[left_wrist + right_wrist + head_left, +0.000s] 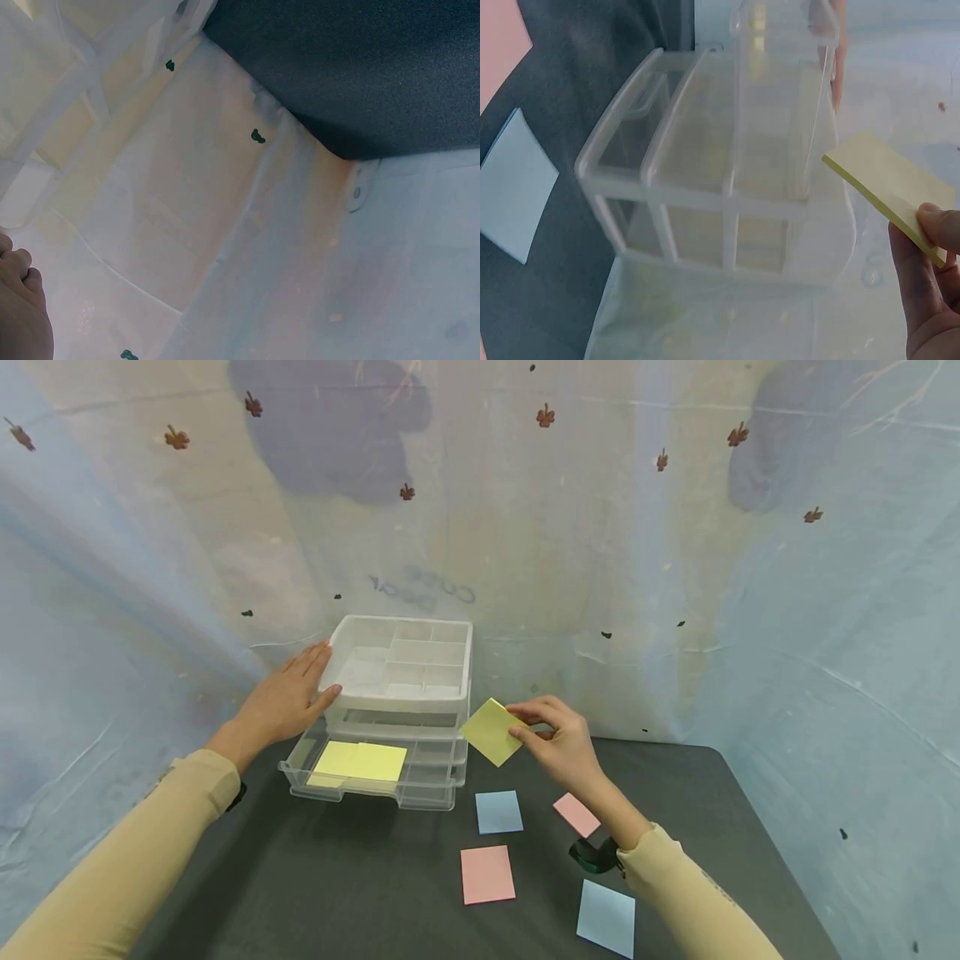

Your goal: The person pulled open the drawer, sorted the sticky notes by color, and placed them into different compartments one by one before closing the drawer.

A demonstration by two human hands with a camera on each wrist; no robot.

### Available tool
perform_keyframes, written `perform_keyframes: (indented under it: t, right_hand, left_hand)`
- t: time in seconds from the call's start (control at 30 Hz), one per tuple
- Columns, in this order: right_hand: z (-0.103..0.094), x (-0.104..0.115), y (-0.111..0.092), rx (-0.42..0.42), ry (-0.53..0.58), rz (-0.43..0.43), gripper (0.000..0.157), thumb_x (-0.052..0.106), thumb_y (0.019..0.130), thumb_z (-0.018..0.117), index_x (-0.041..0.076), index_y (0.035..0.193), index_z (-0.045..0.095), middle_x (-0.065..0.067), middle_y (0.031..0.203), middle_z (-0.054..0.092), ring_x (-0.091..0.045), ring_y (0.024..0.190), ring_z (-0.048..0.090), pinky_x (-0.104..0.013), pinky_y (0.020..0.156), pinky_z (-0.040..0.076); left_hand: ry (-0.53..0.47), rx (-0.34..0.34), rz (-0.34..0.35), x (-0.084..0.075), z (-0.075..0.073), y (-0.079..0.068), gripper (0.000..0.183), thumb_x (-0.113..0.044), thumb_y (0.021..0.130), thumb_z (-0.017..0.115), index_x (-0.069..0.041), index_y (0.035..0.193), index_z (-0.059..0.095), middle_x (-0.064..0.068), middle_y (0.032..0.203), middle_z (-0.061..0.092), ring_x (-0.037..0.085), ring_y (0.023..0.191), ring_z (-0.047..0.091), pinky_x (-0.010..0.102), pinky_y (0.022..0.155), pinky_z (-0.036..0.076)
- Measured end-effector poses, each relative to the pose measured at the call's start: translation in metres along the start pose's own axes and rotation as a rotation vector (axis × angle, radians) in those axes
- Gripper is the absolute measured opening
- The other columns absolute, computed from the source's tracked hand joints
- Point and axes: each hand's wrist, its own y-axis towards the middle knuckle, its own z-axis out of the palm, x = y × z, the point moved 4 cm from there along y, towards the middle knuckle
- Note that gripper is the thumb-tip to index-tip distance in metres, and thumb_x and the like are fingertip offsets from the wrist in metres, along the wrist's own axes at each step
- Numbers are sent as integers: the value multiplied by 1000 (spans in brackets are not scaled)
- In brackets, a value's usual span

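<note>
A clear plastic drawer organizer [397, 702] stands at the back of the table, its lowest drawer [423, 797] pulled out. Yellow sticky notes [360, 762] lie side by side in that drawer. My left hand [279, 703] rests against the organizer's upper left side, its thumb at the front corner; only part of it shows in the left wrist view. Just right of the organizer, my right hand [557, 739] pinches a yellow sticky note pad [491, 732] between thumb and fingers, above the table. The right wrist view shows the pad's thickness [877, 187].
Blue sticky note pads [498, 812] and pink sticky note pads [487, 875] lie apart on the dark table [360, 877], in front and to the right. The organizer's top tray has divided compartments. A patterned plastic curtain [570, 552] hangs behind and around the table.
</note>
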Motion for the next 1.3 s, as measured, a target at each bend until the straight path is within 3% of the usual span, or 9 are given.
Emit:
perform_keyframes:
  t: [0.87,1.13,1.3]
  right_hand:
    - [60,36,20,143,124,-100,28,-6,88,80,1,115,78,-13,108,68,-30,100,72,-30,80,64]
    - [77,37,23,212,48,-144,26,-2,90,80,5,115,79,-7,109,69,-22,97,72,-23,69,63]
    - [86,35,25,266,6,-156,26,-2,92,77,6,116,78,-5,107,67,-20,98,72,-20,70,61]
  left_hand:
    - [11,2,-7,-2,-1,0,82,-51,112,38,1,166,6,22,173,5,44,158,10,60,128,13]
    - [12,-6,-3,-3,-2,0,81,-49,112,40,3,166,7,24,173,7,45,158,11,61,127,14]
    - [13,0,-8,-4,-3,-1,81,-49,112,40,3,166,7,24,172,7,46,158,11,61,127,14]
